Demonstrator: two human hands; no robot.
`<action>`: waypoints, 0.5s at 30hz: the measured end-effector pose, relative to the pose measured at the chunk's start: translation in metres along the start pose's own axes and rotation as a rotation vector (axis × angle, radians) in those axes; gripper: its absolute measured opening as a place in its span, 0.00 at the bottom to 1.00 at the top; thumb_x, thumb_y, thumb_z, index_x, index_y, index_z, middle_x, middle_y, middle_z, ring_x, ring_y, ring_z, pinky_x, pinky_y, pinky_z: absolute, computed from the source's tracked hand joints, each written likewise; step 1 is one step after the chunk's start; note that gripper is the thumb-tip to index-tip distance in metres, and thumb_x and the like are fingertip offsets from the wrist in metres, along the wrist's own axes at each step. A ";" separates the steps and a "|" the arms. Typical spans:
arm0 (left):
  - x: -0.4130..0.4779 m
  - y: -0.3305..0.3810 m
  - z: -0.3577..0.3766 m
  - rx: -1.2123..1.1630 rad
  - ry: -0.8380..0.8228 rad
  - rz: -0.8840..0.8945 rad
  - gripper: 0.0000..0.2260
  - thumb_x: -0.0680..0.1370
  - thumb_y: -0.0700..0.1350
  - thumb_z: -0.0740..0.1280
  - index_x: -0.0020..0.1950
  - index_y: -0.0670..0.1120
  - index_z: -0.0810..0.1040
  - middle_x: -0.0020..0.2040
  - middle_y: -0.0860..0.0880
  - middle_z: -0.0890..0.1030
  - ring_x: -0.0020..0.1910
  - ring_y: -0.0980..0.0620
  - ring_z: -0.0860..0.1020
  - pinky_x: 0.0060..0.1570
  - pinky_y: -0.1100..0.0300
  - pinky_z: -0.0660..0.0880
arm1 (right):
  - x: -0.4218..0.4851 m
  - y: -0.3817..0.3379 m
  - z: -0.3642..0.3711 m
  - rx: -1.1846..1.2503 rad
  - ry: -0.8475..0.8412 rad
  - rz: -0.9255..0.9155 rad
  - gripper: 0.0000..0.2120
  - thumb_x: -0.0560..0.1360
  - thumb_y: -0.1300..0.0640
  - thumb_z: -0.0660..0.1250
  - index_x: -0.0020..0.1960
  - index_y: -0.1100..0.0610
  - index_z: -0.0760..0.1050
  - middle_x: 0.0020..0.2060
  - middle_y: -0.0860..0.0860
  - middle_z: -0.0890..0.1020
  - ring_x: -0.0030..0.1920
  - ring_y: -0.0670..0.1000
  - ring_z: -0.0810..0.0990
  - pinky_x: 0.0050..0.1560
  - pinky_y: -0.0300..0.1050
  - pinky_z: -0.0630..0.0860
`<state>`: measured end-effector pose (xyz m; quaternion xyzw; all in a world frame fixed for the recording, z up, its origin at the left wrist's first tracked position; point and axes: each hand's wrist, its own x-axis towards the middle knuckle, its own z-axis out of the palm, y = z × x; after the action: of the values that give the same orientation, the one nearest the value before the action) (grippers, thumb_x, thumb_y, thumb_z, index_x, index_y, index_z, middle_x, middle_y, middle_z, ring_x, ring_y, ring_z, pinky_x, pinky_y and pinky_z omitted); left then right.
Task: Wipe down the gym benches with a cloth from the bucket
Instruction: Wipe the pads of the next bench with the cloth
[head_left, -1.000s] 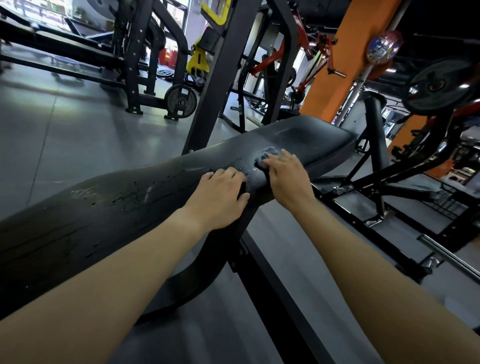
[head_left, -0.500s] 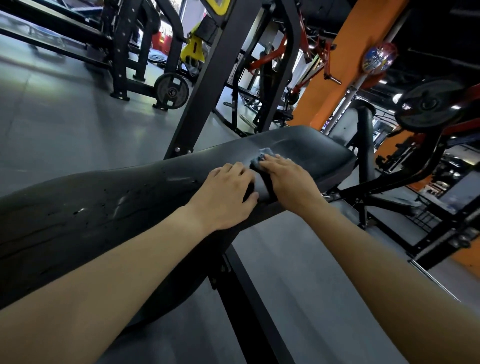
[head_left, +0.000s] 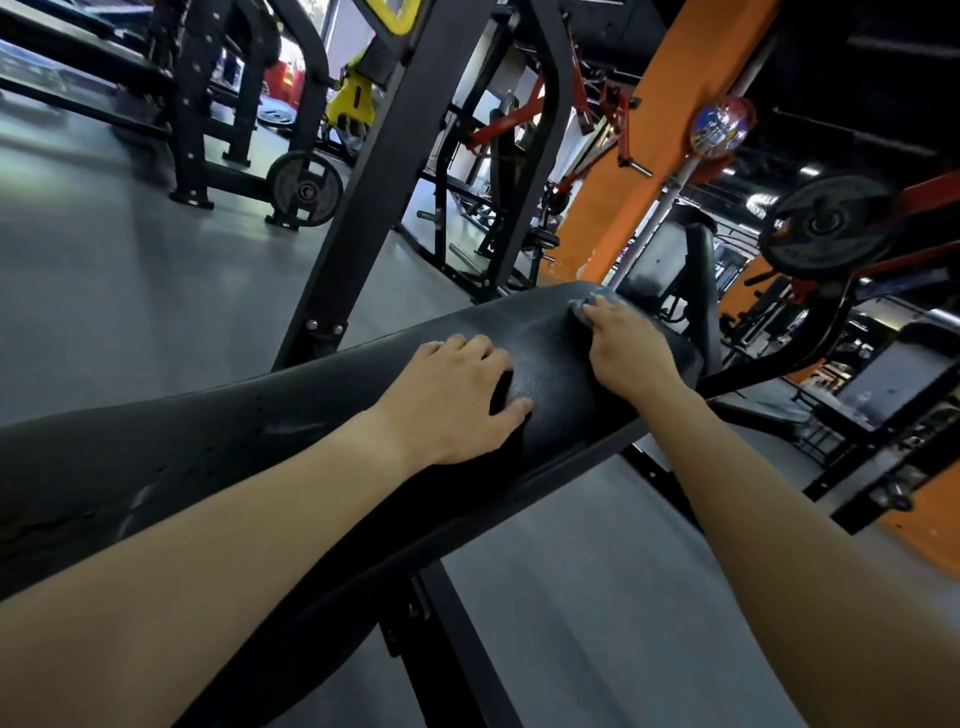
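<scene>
Scene: gym seen from a head-worn camera, two bare forearms reaching forward over a long black padded bench (head_left: 234, 441) that runs from lower left to upper right.
Cloth: small bluish cloth (head_left: 592, 302), bunched, lying on the far end of the bench pad and showing just past the fingertips of the right hand.
Right hand: right hand (head_left: 621, 345) lies on top of the cloth, fingers fairly flat and pressing it to the pad. This is a pressing grip, and no closed fist around the cloth is visible.
Left hand: left hand (head_left: 457, 402) rests on the middle of the pad with its thumb spread to the side. It holds nothing and seems to serve as a brace.
Bench surface: smooth vinyl-like padding with a dull sheen and scattered small droplets toward the near end.
Handling, cloth: likely soft, light and damp. It will fold and slide easily, so a flat palm with spread fingers over its middle should keep it from rolling up.
Handling, bench: likely heavy and fixed, firm but cushioned, and slick where wet, so the bracing hand may slip.
Bucket: not in view.
Surroundings: grey floor (head_left: 104, 270), black rack frames, a weight plate (head_left: 306, 189) and an orange pillar (head_left: 623, 182) beyond.
Progress: judged to be mid-wipe, at the far end of this bench.
</scene>
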<state>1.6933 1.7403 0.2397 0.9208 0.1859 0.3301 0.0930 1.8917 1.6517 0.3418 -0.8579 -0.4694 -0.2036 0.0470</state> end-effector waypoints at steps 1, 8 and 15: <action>0.001 0.000 -0.001 0.007 0.000 0.007 0.27 0.81 0.67 0.56 0.70 0.50 0.74 0.64 0.50 0.76 0.65 0.48 0.73 0.70 0.48 0.69 | -0.004 -0.007 0.001 -0.013 -0.016 -0.051 0.24 0.83 0.62 0.54 0.76 0.47 0.69 0.79 0.47 0.64 0.77 0.55 0.64 0.74 0.56 0.64; 0.001 0.000 -0.002 0.027 0.009 0.024 0.27 0.80 0.66 0.55 0.67 0.49 0.76 0.58 0.51 0.77 0.58 0.49 0.75 0.60 0.50 0.75 | -0.033 -0.029 0.000 0.031 -0.218 -0.390 0.25 0.84 0.62 0.53 0.77 0.42 0.67 0.79 0.41 0.63 0.80 0.48 0.57 0.78 0.53 0.58; 0.003 0.002 -0.002 0.051 0.003 0.024 0.27 0.80 0.68 0.54 0.66 0.50 0.76 0.58 0.52 0.77 0.58 0.49 0.75 0.61 0.50 0.74 | 0.028 -0.002 -0.006 -0.038 -0.108 -0.175 0.28 0.82 0.65 0.54 0.75 0.40 0.69 0.79 0.44 0.64 0.76 0.55 0.66 0.74 0.54 0.64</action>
<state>1.6945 1.7400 0.2431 0.9246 0.1833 0.3276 0.0651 1.9011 1.6727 0.3582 -0.8241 -0.5404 -0.1692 -0.0125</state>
